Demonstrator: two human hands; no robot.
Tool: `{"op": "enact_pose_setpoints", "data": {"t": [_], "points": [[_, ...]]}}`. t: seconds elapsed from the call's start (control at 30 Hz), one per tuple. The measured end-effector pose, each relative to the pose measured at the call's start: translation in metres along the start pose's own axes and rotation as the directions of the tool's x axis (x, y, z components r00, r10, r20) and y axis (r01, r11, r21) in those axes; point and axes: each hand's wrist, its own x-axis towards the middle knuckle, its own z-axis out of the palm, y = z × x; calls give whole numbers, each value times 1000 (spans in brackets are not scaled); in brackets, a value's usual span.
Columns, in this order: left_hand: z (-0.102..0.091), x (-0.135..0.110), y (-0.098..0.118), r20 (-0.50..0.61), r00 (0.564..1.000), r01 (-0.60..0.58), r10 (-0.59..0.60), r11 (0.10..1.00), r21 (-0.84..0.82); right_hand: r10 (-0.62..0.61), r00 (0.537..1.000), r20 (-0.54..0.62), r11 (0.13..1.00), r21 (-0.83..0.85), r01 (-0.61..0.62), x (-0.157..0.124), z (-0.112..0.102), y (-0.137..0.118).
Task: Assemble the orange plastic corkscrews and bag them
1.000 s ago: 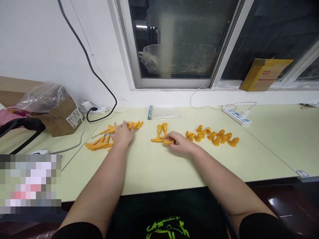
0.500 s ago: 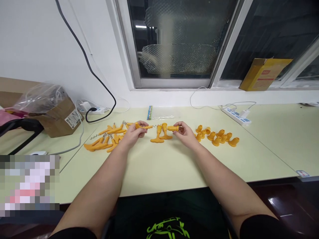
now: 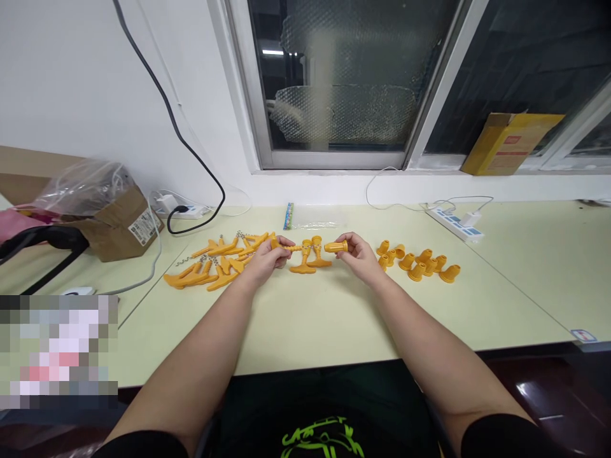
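Corkscrew heap (image 3: 189, 278): spread at left.
Left hand (image 3: 267, 260): my grip pinches one corkscrew (image 3: 292, 249), screw pointing right.
Capped pair (image 3: 303, 270): on the surface (image 3: 315, 324), near that screw.
Gap: narrower than moments ago; I judge screw and cap (image 3: 335, 247) aligned, unjoined.
Right hand (image 3: 359, 259): pinching that cap.
Loose caps (image 3: 417, 272): farther right.

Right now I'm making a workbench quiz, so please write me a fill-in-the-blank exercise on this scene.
The left hand holds a T-handled corkscrew, its screw end pointing to the person's ____.
The right hand holds a yellow sleeve; bare corkscrews lie piled on the person's ____.
The sleeved corkscrews lying on the table between the hands number ____.
The yellow cardboard box leans against the ____.

Missing words: right; left; two; window.
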Motion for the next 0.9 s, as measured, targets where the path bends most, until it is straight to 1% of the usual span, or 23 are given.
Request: {"op": "enact_pose_setpoints", "data": {"t": [0.13, 0.2, 0.27, 0.33, 0.4, 0.5, 0.6, 0.67, 0.73, 0.8, 0.83, 0.87, 0.9], "points": [[4, -1, -1, 35, 999, 16, -18, 998, 60, -20, 997, 69, 997, -66, 25, -3, 7, 8], [8, -3, -1, 61, 997, 39, -44, 996, 82, -56, 993, 100, 993, -100, 66, -5, 10, 12], [14, -5, 0, 75, 993, 89, -93, 994, 62, -119, 985, 128, 983, -126, 135, -6, 12, 14], [20, -7, 2, 80, 980, 185, -184, 983, -9, -198, 969, 149, 962, -159, 221, -6, 12, 14], [25, -7, 5, 95, 948, 315, -305, 942, -117, -278, 945, 174, 928, -207, 311, -5, 10, 12], [28, -6, 8, 133, 879, 476, -457, 832, -285, -387, 897, 214, 854, -284, 436, -4, 7, 6], [29, -5, 10, 174, 825, 558, -538, 726, -402, -457, 856, 241, 793, -326, 515, -4, 6, 1], [29, -4, 11, 195, 798, 590, -571, 673, -446, -476, 837, 269, 762, -349, 545, -4, 5, -2], [30, -4, 11, 211, 779, 610, -590, 637, -472, -489, 817, 305, 726, -377, 575, -4, 6, -4], [31, -4, 10, 214, 773, 618, -597, 633, -467, -489, 809, 326, 711, -389, 586, -4, 6, -5], [32, -5, 9, 203, 779, 613, -593, 652, -446, -479, 816, 324, 721, -385, 576, -4, 6, -5], [32, -6, 7, 186, 794, 598, -579, 689, -410, -454, 833, 317, 745, -377, 550, -5, 6, -5], [33, -6, 6, 165, 817, 571, -552, 737, -361, -415, 858, 302, 782, -364, 506, -5, 7, -4]]}}
